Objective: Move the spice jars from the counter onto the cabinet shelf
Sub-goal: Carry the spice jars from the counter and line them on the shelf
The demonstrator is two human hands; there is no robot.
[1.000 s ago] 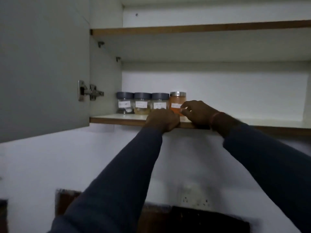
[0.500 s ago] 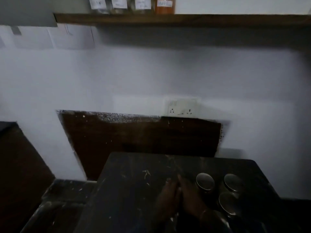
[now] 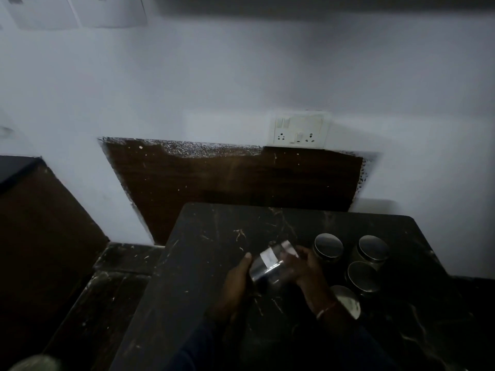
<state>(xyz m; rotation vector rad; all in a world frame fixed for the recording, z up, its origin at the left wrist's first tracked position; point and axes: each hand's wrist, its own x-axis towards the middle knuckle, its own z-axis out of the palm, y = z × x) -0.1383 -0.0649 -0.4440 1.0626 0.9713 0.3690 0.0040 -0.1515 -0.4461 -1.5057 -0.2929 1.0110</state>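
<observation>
A spice jar (image 3: 272,265) with a shiny metal lid and a white label lies tilted between both hands, just above the dark marble counter (image 3: 214,263). My left hand (image 3: 235,282) cups its lid end from the left. My right hand (image 3: 308,269) grips its body from the right. Several more metal-lidded spice jars stand upright to the right: one at the back (image 3: 329,247), one further right (image 3: 372,249), one in front (image 3: 363,275), and one (image 3: 347,301) partly hidden behind my right wrist. The cabinet shelf is out of view.
A white switch and socket plate (image 3: 300,131) sits on the white wall above a brown backsplash panel (image 3: 227,178). A lower dark ledge (image 3: 112,290) runs left of the counter. The counter's left edge drops off near my left arm.
The view dropped from the shelf, where both hands were at the orange jar, to the counter. Both hands now hold a jar lifted and tilted off the counter.
</observation>
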